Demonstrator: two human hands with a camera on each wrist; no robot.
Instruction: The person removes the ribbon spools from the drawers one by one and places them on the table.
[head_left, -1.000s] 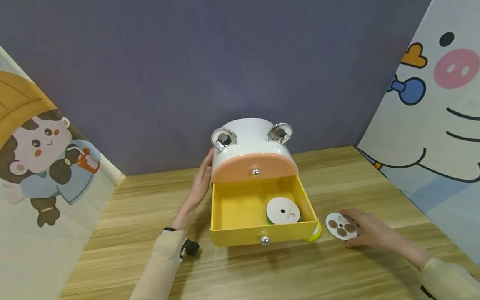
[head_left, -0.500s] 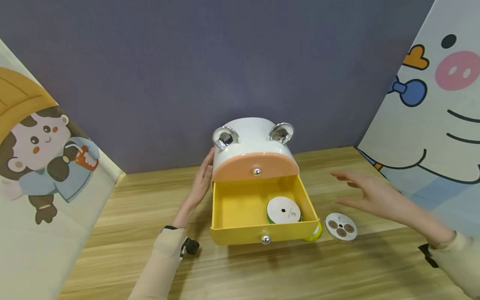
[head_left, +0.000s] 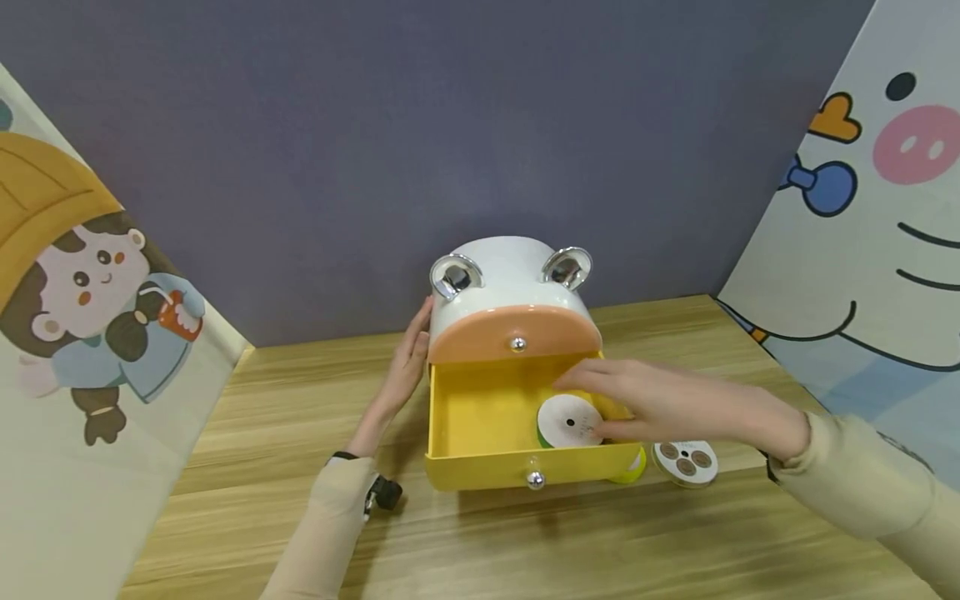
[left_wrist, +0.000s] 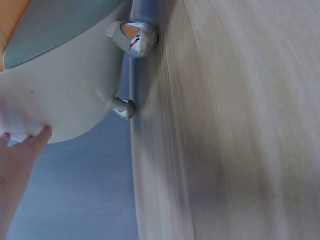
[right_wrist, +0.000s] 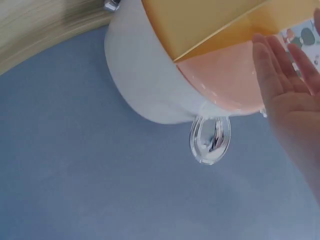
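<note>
A white box [head_left: 506, 267] with silver ears and an orange upper front stands against the back wall, its yellow drawer [head_left: 480, 473] pulled out. Inside the drawer, on the right, lies a white-faced spool [head_left: 561, 421] with a green edge. My right hand [head_left: 652, 400] reaches over the drawer's right side, fingers spread around the spool, thumb at its right edge; whether it grips cannot be told. My left hand [head_left: 401, 375] rests with straight fingers on the box's left side; the left wrist view shows its fingertips [left_wrist: 42, 134] on the white wall.
A spool with brown discs on its face [head_left: 686, 463] lies on the wooden table right of the drawer. A yellow-green rimmed item [head_left: 632, 472] sits partly under the drawer's right front corner. A grey wall [head_left: 450, 125] stands behind; printed panels flank both sides.
My right hand has left the brown-disc spool on the table, lifted, and moved left over the drawer to the white spool. My left hand stays against the box.
</note>
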